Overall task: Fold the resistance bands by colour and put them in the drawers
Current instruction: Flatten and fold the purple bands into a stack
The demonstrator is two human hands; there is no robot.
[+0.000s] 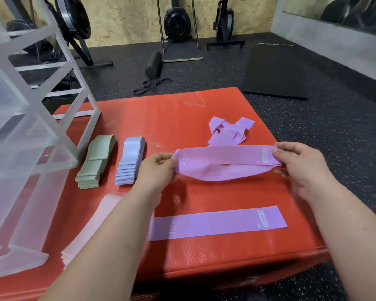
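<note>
A purple resistance band hangs stretched between my hands above the red mat. My left hand pinches its left end, marked 10; my right hand pinches its right end. Its lower layer sags. Another purple band lies flat nearer me. A loose tangle of purple bands lies behind. Folded green bands, folded blue bands and a pink stack, partly hidden by my left arm, lie to the left. The clear plastic drawer unit stands at the left.
The red mat's right edge drops to a black speckled floor. A black mat, a foam roller, black bands and rowing machines are farther back.
</note>
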